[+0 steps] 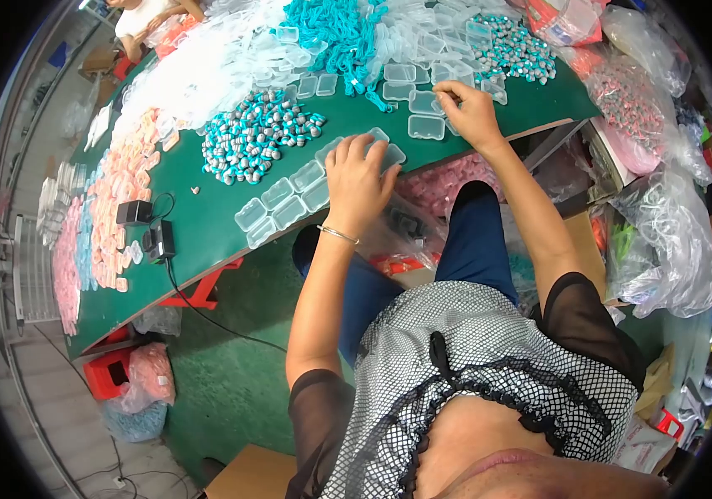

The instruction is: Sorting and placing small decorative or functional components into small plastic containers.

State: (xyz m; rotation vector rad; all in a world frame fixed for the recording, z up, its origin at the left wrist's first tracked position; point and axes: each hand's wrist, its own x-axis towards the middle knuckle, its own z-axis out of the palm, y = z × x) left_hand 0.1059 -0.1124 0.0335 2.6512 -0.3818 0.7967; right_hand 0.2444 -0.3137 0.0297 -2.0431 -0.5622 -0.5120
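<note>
clear plastic bags (664, 241) heaped right, pink-filled bag (152, 374) on floor left

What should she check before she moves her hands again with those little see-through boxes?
1. Left hand resting on the row of clear boxes at the table edge: ok.
2. Right hand at the loose clear boxes: ok; whether it grips one, cannot tell.
3. Row near the green table edge: boxes close to the rim, not ok.
4. Pile of teal and silver pieces in reach: ok.
5. Boxes filled or empty: cannot tell.
</note>
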